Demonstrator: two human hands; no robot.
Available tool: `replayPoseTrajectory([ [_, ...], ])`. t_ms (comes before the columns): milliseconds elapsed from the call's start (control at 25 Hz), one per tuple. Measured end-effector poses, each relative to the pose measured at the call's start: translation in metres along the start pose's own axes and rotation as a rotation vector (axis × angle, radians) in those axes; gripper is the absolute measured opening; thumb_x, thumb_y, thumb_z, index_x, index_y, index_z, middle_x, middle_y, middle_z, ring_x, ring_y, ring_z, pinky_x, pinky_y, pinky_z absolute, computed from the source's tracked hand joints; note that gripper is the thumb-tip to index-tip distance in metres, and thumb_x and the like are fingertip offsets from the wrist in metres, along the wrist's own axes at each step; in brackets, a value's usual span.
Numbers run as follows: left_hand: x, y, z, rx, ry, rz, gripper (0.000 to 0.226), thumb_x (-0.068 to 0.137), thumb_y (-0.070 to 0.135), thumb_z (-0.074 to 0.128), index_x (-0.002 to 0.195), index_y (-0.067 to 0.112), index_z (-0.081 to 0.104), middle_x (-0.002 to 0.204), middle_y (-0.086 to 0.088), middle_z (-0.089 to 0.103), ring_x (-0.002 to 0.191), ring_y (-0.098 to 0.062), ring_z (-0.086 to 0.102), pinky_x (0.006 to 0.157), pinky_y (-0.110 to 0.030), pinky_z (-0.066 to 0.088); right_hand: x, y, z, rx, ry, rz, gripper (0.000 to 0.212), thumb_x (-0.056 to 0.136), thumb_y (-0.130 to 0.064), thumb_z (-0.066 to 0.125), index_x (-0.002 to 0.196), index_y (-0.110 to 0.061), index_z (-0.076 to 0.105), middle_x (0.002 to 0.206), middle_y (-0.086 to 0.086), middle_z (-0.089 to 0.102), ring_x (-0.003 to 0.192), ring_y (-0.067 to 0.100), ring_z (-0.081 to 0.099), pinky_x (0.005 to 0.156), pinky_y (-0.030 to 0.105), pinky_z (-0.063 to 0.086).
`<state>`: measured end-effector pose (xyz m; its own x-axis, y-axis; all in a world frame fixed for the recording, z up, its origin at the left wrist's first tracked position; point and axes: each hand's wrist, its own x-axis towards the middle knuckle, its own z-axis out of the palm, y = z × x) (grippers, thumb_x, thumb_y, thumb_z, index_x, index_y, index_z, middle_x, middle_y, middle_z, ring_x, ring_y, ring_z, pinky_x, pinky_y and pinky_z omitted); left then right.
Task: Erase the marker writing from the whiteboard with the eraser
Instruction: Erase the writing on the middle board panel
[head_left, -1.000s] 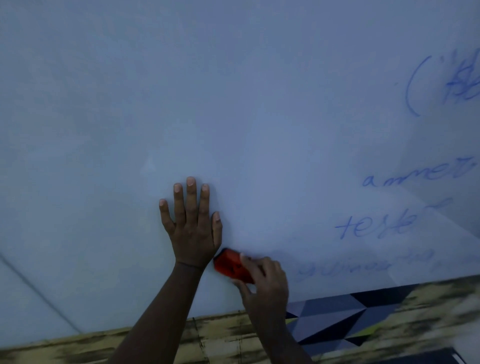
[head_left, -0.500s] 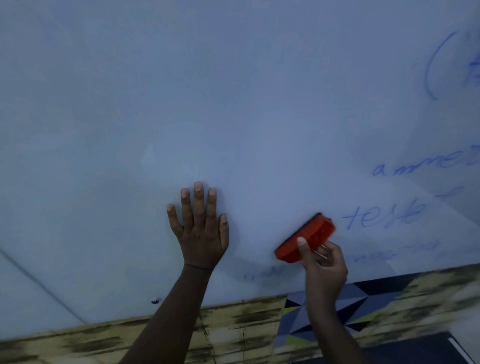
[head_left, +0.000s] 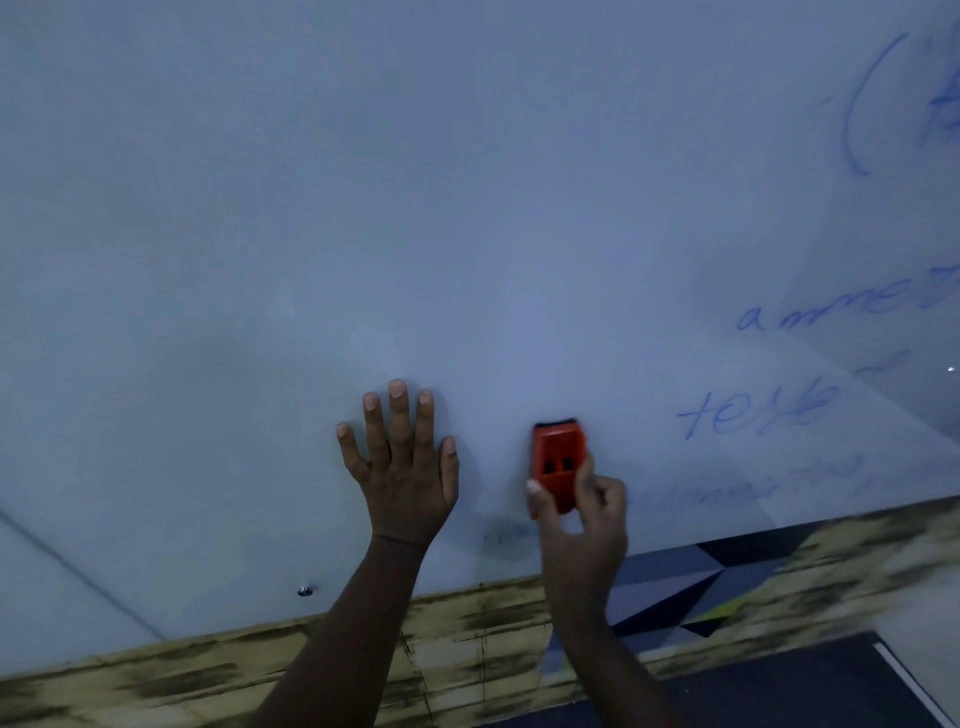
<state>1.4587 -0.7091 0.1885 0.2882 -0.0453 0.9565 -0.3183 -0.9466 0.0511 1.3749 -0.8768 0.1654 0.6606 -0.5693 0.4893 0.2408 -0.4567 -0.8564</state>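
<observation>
The whiteboard (head_left: 363, 182) is bare and wide open above and to the left, with lots of room to slide. The left hand (head_left: 402, 467) lies flat on it, just beside the eraser (head_left: 558, 460), and blocks that side. A small metal stud (head_left: 305, 591) sticks out low down

The right hand (head_left: 582, 525) swings the red eraser (head_left: 558, 467) back left from the "teste" writing (head_left: 758, 410), turning it upright just right of the planted left hand; a faint smudge (head_left: 506, 532) remains below.
</observation>
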Motion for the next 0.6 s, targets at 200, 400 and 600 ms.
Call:
replayPoseTrajectory([
  [200, -0.011, -0.008, 0.001, 0.008, -0.028, 0.059, 0.070, 0.110, 0.039, 0.038, 0.170, 0.015, 0.011, 0.179, -0.009, 0.000, 0.165, -0.031, 0.000, 0.131, -0.057, -0.001, -0.032, 0.037, 0.010, 0.020, -0.059, 0.091, 0.054, 0.085, -0.031, 0.082, 0.131, -0.008, 0.065, 0.105, -0.008, 0.056, 0.096, 0.005, 0.061, 0.080, 0.033, 0.059],
  [400, -0.021, -0.014, 0.003, 0.008, -0.040, 0.122, 0.073, 0.109, 0.041, 0.042, 0.170, 0.014, 0.014, 0.178, -0.010, 0.002, 0.165, -0.031, 0.001, 0.132, -0.056, -0.001, -0.012, 0.063, -0.010, 0.413, 0.179, 0.570, 0.035, 0.094, -0.031, 0.074, 0.127, -0.021, 0.069, 0.112, 0.006, 0.074, 0.108, 0.023, 0.072, 0.081, 0.046, 0.065],
  [600, -0.030, -0.014, 0.005, 0.003, -0.043, 0.131, 0.073, 0.109, 0.041, 0.042, 0.170, 0.015, 0.013, 0.179, -0.008, 0.002, 0.165, -0.030, 0.001, 0.132, -0.056, -0.002, -0.031, 0.067, 0.005, 0.576, 0.185, 0.995, 0.038, 0.095, -0.032, 0.072, 0.118, -0.003, 0.070, 0.116, 0.021, 0.072, 0.108, 0.036, 0.071, 0.065, 0.033, 0.064],
])
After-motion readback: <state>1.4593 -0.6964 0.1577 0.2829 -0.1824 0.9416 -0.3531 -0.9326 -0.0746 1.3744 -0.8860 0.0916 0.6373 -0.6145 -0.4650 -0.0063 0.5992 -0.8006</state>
